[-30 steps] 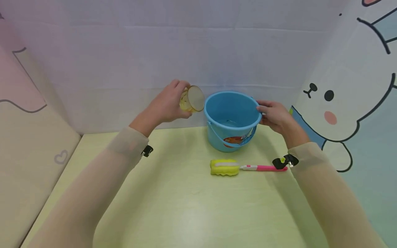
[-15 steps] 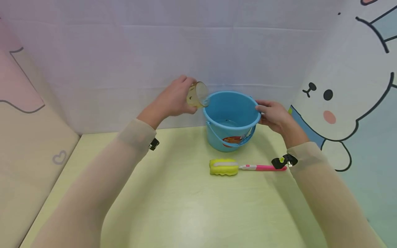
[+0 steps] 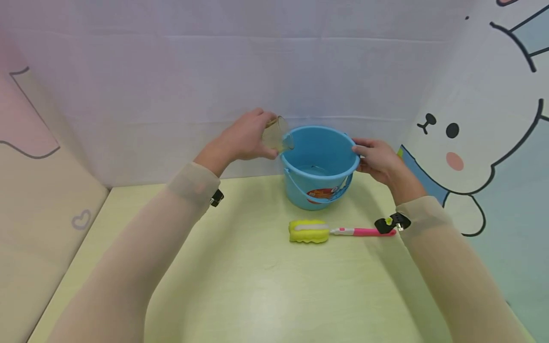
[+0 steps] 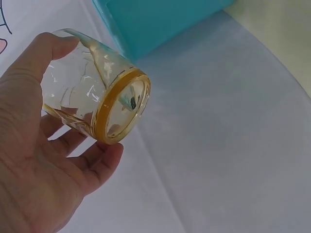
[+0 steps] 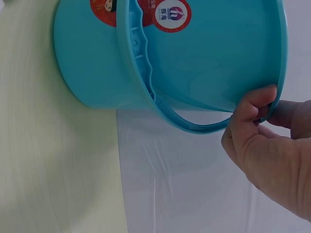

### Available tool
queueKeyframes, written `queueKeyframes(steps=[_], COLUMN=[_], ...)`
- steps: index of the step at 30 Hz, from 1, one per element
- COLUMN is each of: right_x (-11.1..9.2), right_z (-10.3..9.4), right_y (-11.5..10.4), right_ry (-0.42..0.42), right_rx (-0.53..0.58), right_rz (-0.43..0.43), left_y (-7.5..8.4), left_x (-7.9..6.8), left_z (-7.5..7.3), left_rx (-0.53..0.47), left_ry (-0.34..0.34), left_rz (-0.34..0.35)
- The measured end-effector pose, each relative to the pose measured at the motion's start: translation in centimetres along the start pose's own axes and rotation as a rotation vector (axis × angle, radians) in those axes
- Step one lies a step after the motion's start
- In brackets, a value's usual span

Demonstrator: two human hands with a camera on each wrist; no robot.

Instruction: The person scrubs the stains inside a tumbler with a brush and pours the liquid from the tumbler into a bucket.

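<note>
My left hand (image 3: pixel 250 136) grips a clear glass cup (image 4: pixel 77 82) with an amber band round its base. The cup is tipped, its mouth over the left rim of a blue plastic bucket (image 3: pixel 317 183). In the left wrist view some liquid lies along the cup's wall, and the base faces the camera. My right hand (image 3: pixel 377 159) pinches the bucket's right rim, thumb on one side and fingers on the other, as the right wrist view shows. The bucket stands upright, its handle (image 5: pixel 189 127) hanging down at the front. A little water seems to lie at its bottom.
A sponge brush with a yellow head (image 3: pixel 309 232) and a pink and white handle (image 3: pixel 364 232) lies on the pale table (image 3: pixel 240 286) in front of the bucket. A white cloth wall (image 3: pixel 193 85) rises close behind, and printed panels stand on both sides.
My left hand has moved right, bringing the cup from beside the bucket to over its rim and tipping it further. The right hand keeps its hold on the rim.
</note>
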State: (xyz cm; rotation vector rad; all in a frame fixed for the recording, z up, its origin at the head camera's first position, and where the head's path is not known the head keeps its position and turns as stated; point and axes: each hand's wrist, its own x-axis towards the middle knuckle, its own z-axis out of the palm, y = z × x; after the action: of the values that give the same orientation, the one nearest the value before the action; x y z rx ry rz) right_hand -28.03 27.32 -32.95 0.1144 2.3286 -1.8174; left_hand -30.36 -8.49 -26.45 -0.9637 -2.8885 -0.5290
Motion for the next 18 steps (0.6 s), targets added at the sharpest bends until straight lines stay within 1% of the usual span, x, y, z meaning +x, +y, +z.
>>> queueKeyframes(steps=[4,9,13,16,18], right_x=[0.0,0.0,0.1,0.1,0.0], right_z=[0.0,-0.1,-0.2,-0.2,-0.2], right_y=[0.1,0.1,0.1,0.2,0.2], right_ry=[-0.003,-0.001,0.000,0.003,0.005], right_rx=[0.007,0.015,0.019,0.023,0.026], right_rz=[0.006,0.009,0.006,0.008,0.011], left_y=[0.0,0.3,0.7,1.1,1.5], left_x=[0.1,0.4,0.7,0.9,0.9], left_z=[0.2,0.3,0.5,0.8,1.0], left_rx=[0.018,0.077,0.139,0.196,0.236], left_ry=[0.008,0.046,0.064,0.058,0.053], left_rz=[0.003,0.026,0.032,0.039,0.056])
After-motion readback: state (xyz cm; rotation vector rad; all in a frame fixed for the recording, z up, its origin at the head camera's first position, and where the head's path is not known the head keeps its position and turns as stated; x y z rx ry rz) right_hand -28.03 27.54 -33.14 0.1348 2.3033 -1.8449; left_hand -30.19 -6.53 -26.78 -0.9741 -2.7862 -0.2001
